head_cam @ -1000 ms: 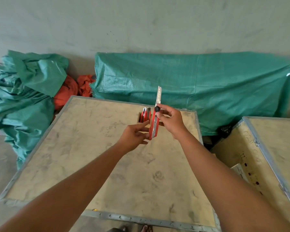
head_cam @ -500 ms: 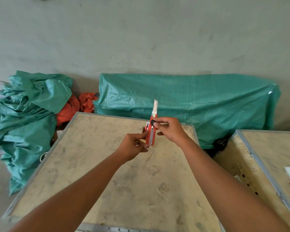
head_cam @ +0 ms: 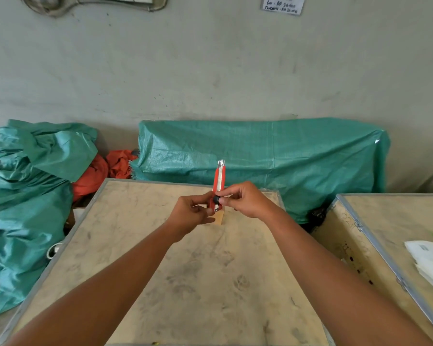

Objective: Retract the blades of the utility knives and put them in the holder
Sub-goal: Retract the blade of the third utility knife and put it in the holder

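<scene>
I hold a red utility knife [head_cam: 219, 178] upright over the far part of a wooden crate top [head_cam: 185, 283]. My left hand [head_cam: 190, 213] pinches its lower end. My right hand [head_cam: 245, 199] grips it from the right, thumb and finger on the black slider knob. Only a short tip of blade shows above the red body. Behind and under my hands stands a small wooden holder [head_cam: 220, 218], mostly hidden; I cannot see what is in it.
A second crate [head_cam: 385, 221] stands to the right with white papers [head_cam: 428, 263] on it. Green tarpaulin-covered bundles [head_cam: 260, 156] and orange cloth [head_cam: 105, 171] lie behind and to the left, against a grey wall.
The blade, long a second ago, has slid down into the red body until only its tip shows. The knife is lifted slightly and my view has tilted up.
</scene>
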Tool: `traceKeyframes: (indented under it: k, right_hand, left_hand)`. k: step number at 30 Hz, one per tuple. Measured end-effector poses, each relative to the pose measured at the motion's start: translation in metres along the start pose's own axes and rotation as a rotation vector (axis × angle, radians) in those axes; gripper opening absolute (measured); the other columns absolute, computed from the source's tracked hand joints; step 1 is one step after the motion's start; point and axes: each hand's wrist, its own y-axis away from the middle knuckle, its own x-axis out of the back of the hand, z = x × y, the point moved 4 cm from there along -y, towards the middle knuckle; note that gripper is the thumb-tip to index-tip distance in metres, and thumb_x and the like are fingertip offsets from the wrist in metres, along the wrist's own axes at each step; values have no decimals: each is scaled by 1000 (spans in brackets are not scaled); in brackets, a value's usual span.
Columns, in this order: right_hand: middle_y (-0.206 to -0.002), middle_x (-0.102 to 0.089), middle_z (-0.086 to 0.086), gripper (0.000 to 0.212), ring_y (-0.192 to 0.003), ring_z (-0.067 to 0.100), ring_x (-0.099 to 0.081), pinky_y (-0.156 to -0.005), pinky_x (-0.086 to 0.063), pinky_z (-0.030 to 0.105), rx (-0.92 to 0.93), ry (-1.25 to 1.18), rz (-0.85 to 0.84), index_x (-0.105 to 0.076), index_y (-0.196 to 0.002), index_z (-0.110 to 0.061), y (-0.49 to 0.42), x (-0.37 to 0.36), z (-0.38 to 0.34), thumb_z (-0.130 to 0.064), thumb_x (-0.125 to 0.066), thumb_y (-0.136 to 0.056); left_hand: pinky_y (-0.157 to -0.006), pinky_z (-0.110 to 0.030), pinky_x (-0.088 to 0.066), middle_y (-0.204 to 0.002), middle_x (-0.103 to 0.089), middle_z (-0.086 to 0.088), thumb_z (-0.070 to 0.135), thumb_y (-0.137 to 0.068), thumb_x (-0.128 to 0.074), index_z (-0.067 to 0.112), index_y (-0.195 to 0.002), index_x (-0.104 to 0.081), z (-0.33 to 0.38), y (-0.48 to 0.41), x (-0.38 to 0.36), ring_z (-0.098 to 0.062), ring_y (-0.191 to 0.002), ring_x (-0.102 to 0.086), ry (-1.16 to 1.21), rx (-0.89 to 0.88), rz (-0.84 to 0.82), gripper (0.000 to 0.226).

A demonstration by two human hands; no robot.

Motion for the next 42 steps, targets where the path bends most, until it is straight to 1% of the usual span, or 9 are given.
traceKeyframes:
  k: [3,9,15,21,24,27,32,38,42]
  right_hand:
    - [-107,-75,-11,32,-68,-10,-65,-67,-49,12,16,34,1,-74,-119,-30,-1,5,-6,-16,-74,-91]
    - [-95,-75,-8,22,-75,10,-67,-68,-56,25,21,64,200,-73,-92,-22,-1,13,-9,-32,-86,-78]
    - [-104,-76,-11,27,-89,17,-72,-84,-62,32,43,-7,151,-76,-109,-32,2,17,-6,-25,-81,-84]
    - [-93,-74,-6,28,-72,3,-65,-66,-53,13,49,35,282,-71,-93,-19,3,18,-2,-33,-87,-76]
    - [-102,-75,-7,28,-85,11,-72,-80,-60,27,49,-52,198,-72,-109,-31,3,21,-1,-28,-82,-83]
    - [-102,-77,-10,21,-88,10,-74,-84,-63,36,65,-38,187,-77,-103,-32,0,24,2,-22,-81,-84]
    - [-88,-75,-8,18,-78,9,-74,-74,-63,29,47,-37,286,-71,-85,-27,-10,28,14,-27,-87,-77]
    - [-107,-75,1,15,-98,12,-73,-79,-64,33,-17,-168,274,-74,-105,-23,-30,37,41,-26,-75,-90]
    - [-104,-75,5,23,-87,12,-76,-65,-65,27,-48,-194,259,-72,-112,-25,-48,46,57,-14,-72,-92]
  left_hand:
    - [-80,-40,-61,-108,-75,-9,-10,-87,-65,9,-128,-63,7,-3,-1,-11,-70,-68,-2,3,-14,45]
    - [-82,-43,-61,-112,-73,-15,-9,-87,-65,9,-127,-64,20,-7,-10,-12,-76,-72,2,-18,-20,44]
    - [-81,-40,-61,-114,-73,-14,-8,-86,-67,6,-127,-64,27,-10,-15,-16,-80,-72,-3,-30,-16,43]
    - [-83,-42,-61,-113,-73,-14,-8,-87,-65,9,-128,-63,26,-12,-21,-14,-79,-72,-29,-32,-28,44]
    - [-81,-40,-61,-111,-73,-14,-9,-87,-65,6,-128,-63,25,-16,-20,-10,-71,-70,-35,-42,-16,43]
    - [-79,-38,-62,-105,-73,-12,-10,-86,-65,6,-128,-63,25,-22,-20,-9,-68,-70,-42,-43,-10,45]
    - [-80,-37,-61,-103,-74,-9,-11,-87,-63,11,-127,-64,19,-33,-28,-15,-79,-69,-53,-39,-18,45]
    - [-80,-37,-62,-91,-76,7,-12,-86,-64,16,-124,-66,3,-56,-30,-13,-78,-71,-81,-1,-17,47]
    - [-80,-39,-62,-96,-75,0,-9,-83,-69,20,-121,-69,-14,-75,-26,-10,-74,-70,-124,53,16,48]
